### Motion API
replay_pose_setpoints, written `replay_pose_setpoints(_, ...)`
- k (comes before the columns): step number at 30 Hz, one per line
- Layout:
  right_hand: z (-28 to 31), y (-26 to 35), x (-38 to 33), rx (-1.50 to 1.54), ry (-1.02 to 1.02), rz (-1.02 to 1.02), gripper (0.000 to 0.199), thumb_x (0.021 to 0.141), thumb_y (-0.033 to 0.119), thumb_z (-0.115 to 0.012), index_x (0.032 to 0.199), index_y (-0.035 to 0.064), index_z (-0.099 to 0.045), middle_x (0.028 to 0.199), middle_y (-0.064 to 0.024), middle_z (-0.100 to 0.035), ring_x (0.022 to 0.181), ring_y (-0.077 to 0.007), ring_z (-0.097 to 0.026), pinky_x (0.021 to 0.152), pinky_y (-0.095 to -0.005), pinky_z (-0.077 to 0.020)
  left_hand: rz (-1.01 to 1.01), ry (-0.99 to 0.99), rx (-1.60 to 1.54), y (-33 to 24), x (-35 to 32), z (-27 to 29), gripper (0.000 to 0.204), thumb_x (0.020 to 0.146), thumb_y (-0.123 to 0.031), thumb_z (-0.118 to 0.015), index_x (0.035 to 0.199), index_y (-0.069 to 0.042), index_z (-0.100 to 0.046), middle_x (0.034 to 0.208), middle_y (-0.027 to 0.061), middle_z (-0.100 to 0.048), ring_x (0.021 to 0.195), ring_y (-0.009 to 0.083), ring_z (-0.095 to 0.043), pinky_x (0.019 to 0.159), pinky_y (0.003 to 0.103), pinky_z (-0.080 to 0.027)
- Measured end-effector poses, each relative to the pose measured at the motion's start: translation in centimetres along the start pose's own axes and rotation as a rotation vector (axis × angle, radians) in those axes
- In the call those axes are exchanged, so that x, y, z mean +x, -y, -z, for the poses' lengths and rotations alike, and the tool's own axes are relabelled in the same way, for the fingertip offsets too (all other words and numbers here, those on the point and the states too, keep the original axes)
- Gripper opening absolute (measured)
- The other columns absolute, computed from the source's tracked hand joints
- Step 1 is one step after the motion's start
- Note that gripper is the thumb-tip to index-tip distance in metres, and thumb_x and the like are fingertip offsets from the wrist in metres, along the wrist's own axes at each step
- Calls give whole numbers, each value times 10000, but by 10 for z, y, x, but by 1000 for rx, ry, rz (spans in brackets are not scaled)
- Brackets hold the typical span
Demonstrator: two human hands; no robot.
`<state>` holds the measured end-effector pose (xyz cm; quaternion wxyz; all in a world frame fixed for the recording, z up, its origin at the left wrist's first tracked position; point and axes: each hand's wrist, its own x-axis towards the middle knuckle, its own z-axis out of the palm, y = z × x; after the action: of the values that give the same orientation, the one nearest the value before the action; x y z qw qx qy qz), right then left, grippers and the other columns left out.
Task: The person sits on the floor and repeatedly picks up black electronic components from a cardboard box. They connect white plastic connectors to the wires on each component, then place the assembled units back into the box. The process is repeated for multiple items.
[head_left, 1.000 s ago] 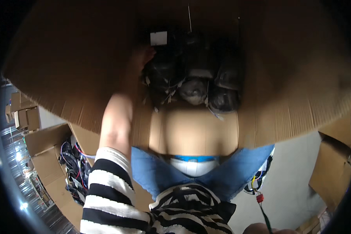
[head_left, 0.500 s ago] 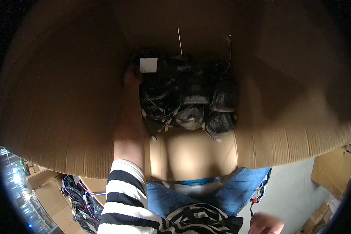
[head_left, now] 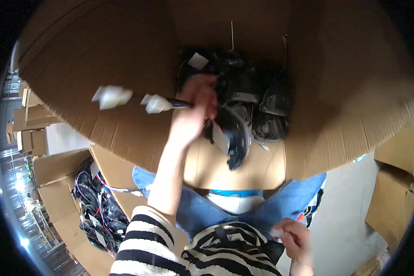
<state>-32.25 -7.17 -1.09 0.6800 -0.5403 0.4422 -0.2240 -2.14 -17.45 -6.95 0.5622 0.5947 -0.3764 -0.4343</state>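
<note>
My left hand (head_left: 198, 99) is inside the large cardboard box (head_left: 349, 101), wrapped round a black wire harness (head_left: 237, 142). Its coiled part with a white label hangs below the fingers, blurred by motion. Two white connectors (head_left: 156, 104) on dark leads stick out on the other side of the fist, towards the left wall. Further in lie several dark, plastic-wrapped bundles (head_left: 273, 101), one with a white label (head_left: 198, 60). Over my lap, my right hand (head_left: 295, 240) is closed, with a small whitish piece at its fingertips that is too small to name.
At the lower left, an open carton (head_left: 62, 207) holds several dark harnesses (head_left: 101, 207) with coloured wires. More cardboard boxes (head_left: 393, 198) stand on the grey floor at right. A harness with red and yellow parts (head_left: 313, 204) shows beside my right knee.
From deep in the box my left hand has come nearer, bringing a black wire harness with dangling white connectors. My right hand has moved up and slightly left, over my lap.
</note>
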Motion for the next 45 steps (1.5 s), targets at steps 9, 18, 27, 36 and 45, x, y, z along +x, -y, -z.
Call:
replay_pose_setpoints(9,-15,-12,-24,-313,163,33,51,705,20,-567,746,6,-541,574,-79,-475,457,-195,-436,440,-290,-350,600,447,-221,23,-162,-25,353,862,-137,-447,1185,-44,-342,801,-23,-399,655,53,-378,578,186,-346)
replay_pose_setpoints(18,-32,-1,-33,-281,220,135,54,700,2,-568,716,15,-518,573,-77,-481,463,-211,-464,431,-291,-366,80,512,523,-6,-218,-28,344,823,-91,-445,1146,20,-406,796,113,-480,707,215,-493,659,284,-412)
replay_pose_setpoints(27,-31,23,-43,-369,247,455,148,621,27,-627,713,58,-516,672,-48,-510,541,-211,-498,497,-303,-406,248,989,338,-8,-229,-19,516,781,-216,-572,1172,20,-333,866,179,-513,763,323,-543,645,364,-433)
replay_pose_setpoints(36,-35,-6,-35,-434,229,403,121,632,10,-608,727,48,-545,736,-56,-560,566,-221,-502,517,-303,-420,112,1049,137,-11,-231,-16,254,855,-152,-433,1032,30,-421,919,182,-476,843,328,-499,719,364,-408)
replay_pose_setpoints(45,-21,-9,-24,-276,412,300,75,654,5,-602,709,33,-558,674,-69,-520,602,-241,-504,523,-317,-411,181,1398,-221,-6,-227,-16,271,869,-190,-446,808,55,-545,692,198,-524,672,352,-517,588,373,-409)
